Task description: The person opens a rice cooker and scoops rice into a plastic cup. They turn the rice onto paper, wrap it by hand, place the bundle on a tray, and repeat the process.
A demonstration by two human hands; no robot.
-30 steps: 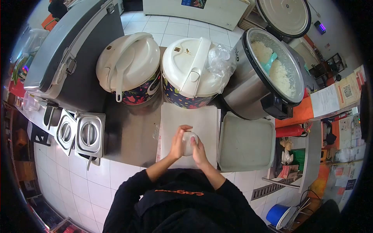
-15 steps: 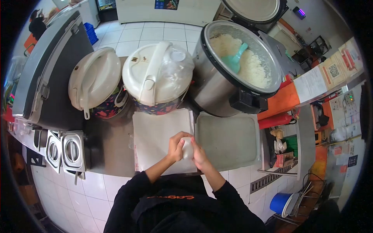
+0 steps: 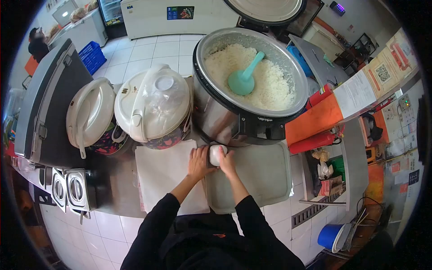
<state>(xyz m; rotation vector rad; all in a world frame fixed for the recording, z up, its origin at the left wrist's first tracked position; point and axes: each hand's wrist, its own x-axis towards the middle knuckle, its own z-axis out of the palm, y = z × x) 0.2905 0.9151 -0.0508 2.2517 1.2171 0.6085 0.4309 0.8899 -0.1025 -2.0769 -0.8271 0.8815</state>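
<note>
My right hand is closed round a white, rounded bundle at the back left corner of the pale grey-green tray. The bundle has a smooth surface, and what is inside it cannot be made out. Beside it, my left hand has its fingers stretched out over the right edge of the stack of white paper sheets. Behind both hands stands a large open rice cooker with cooked white rice in it. A turquoise rice paddle lies on the rice.
Two lidded white pots stand behind the paper, one with a clear plastic bag on its lid. A big grey cool box is at the left, near lidded steel containers. A fire extinguisher lies right of the tray.
Both hands have moved from over the paper to its back right corner, beside the tray. The left hand has come off the bundle and its fingers have straightened. My view has shifted.
</note>
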